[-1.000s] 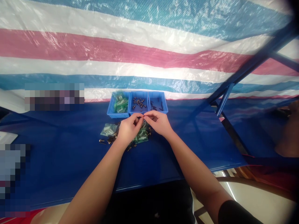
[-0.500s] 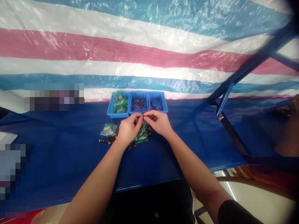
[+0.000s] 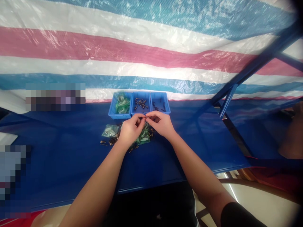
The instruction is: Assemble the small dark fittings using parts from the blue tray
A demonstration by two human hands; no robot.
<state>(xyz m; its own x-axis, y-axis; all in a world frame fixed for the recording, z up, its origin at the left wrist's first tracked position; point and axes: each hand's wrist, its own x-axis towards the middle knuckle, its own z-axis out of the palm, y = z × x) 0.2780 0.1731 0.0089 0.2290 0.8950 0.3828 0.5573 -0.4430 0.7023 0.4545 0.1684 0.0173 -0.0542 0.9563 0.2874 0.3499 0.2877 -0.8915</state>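
Observation:
My left hand [image 3: 132, 128] and my right hand [image 3: 161, 124] meet fingertip to fingertip over a pile of small parts. Both are closed in a pinch around a tiny dark piece that is too small to name. Beneath them lie small clear bags of pale strips [image 3: 110, 130], green-tinted bags [image 3: 144, 137] and loose dark and brass-coloured screw-like parts [image 3: 114, 139], partly hidden by my hands. Just beyond stand three blue bins: the left bin [image 3: 120, 116] holds green-tinted bags, the middle bin [image 3: 133, 110] brass-and-dark screw-like parts, the right bin [image 3: 168, 111] thin dark pieces.
The blue table [image 3: 78, 157] runs across the view. A striped plastic sheet [image 3: 151, 56] hangs behind it. At right a blue metal frame [image 3: 251, 66] slants up from the table. A person's arm [image 3: 292, 135] shows at the far right edge.
Almost nothing differs. My hands stay together in the same pinch, with only a slight shift of the fingertips and of the camera.

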